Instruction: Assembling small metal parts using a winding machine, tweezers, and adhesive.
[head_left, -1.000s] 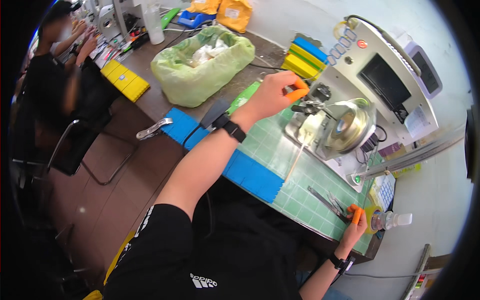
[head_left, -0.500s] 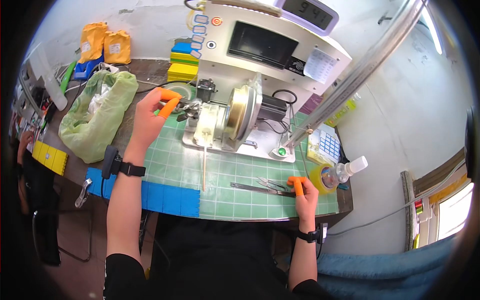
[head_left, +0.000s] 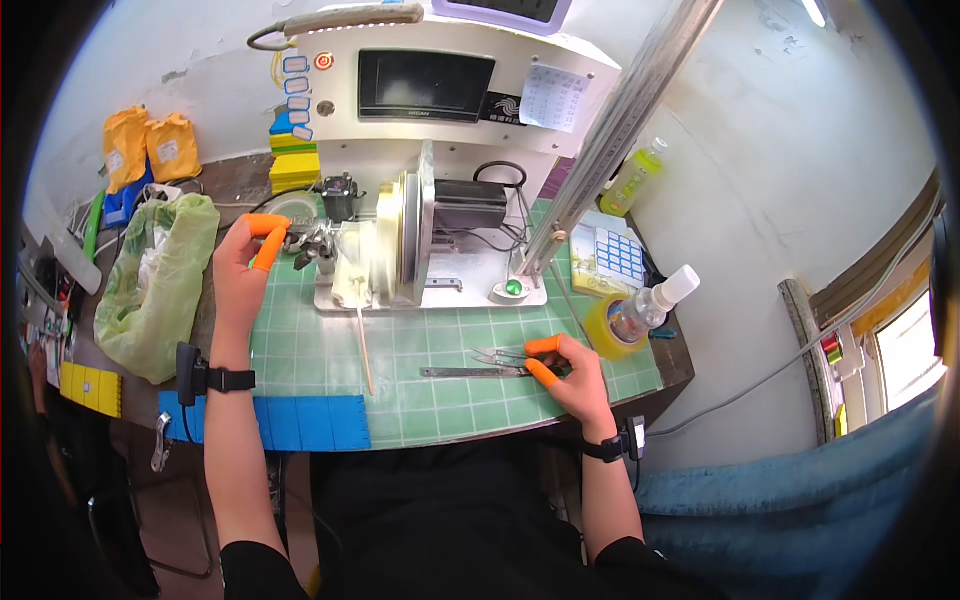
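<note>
My left hand, with orange finger cots on thumb and forefinger, is closed in a pinch at the left end of a small metal clamp fixture on the bench machine. What the fingertips hold is too small to make out. Right of the fixture are a whitish part with a thin wooden stick hanging from it, and a round brass-coloured wheel. My right hand, also in orange cots, pinches the near end of fine metal tweezers. Beside them on the green mat lies a flat steel strip.
A green plastic bag stands at the left. Blue strips line the mat's front edge. A yellow tape roll holding a clear bottle, a box with a keypad pattern and a slanted metal post are at the right.
The view has shifted. My right hand has moved left along the mat, and its fingers have closed on the tweezers. The left hand remains pinched at the clamp fixture.
</note>
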